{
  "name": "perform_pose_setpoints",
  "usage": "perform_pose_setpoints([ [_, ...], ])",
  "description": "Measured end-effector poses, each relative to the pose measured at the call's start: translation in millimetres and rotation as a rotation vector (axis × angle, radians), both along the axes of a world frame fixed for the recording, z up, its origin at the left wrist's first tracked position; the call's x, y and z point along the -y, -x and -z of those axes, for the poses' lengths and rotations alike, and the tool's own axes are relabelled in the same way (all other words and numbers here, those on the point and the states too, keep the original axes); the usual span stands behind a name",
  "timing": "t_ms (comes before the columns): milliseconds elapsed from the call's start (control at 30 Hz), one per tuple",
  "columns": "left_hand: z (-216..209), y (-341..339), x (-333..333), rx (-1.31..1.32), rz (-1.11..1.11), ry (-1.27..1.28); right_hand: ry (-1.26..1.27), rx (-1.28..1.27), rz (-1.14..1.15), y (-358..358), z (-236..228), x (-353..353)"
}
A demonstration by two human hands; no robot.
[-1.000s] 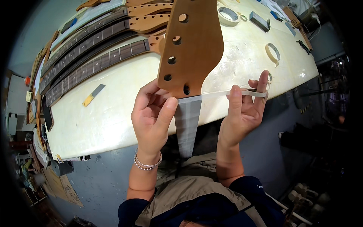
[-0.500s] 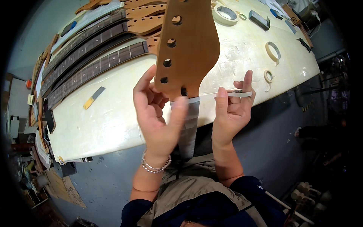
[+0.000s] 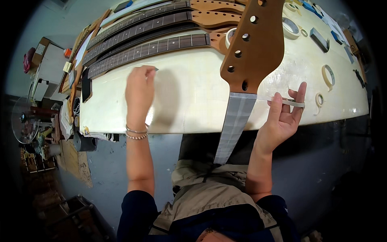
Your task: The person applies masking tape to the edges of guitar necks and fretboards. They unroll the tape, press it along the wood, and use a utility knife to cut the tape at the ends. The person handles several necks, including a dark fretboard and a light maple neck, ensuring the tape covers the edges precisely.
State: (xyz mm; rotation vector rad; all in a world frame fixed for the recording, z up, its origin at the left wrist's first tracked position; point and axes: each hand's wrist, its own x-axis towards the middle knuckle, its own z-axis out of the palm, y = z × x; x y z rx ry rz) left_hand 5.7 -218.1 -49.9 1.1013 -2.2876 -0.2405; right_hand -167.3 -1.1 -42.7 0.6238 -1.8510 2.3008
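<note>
A guitar neck stands upright before me, its brown headstock [image 3: 258,44] pierced by a row of holes. Greyish-white tape strips [image 3: 237,121] cover the neck below the headstock. From the tape's upper edge, a narrow strip stretches right to a thin tape roll [image 3: 297,104]. My right hand [image 3: 280,121] grips this roll between thumb and fingers, with the index finger raised. Over the table to the left, my left hand [image 3: 139,94] is closed, and the dark tip of a small blade [image 3: 156,69] pokes past its fingers. The blade's yellow handle is hidden by the hand.
Several guitar necks with dark fretboards [image 3: 161,44] lie across the back left of the white table [image 3: 189,101]. Masking tape rolls [image 3: 328,76] and a grey block [image 3: 319,40] sit at the right. A black phone-like slab [image 3: 86,85] lies near the left edge.
My left hand has left the neck and moved left to the small blade, closing over it. My right hand still holds the tape strip taut. The view has shifted left.
</note>
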Motion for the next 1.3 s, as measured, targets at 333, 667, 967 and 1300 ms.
perform_pose_setpoints([
  [333,-20.8,-30.9,14.8,-0.134,0.011,-0.436,0.019,-0.001,-0.068,6.7,4.8,-2.8],
  [667,-62.5,51.2,-148.4,-0.671,0.466,-0.986,0.049,-0.029,-0.090,3.7,3.4,-1.8],
  [967,-60.5,68.1,-146.7,-0.561,0.440,-0.854,0.079,-0.055,-0.108,1.9,0.6,-1.6],
  [1300,-64.6,73.2,-146.7,-0.526,0.422,-0.893,0.134,-0.059,-0.111,5.1,2.5,-2.8],
])
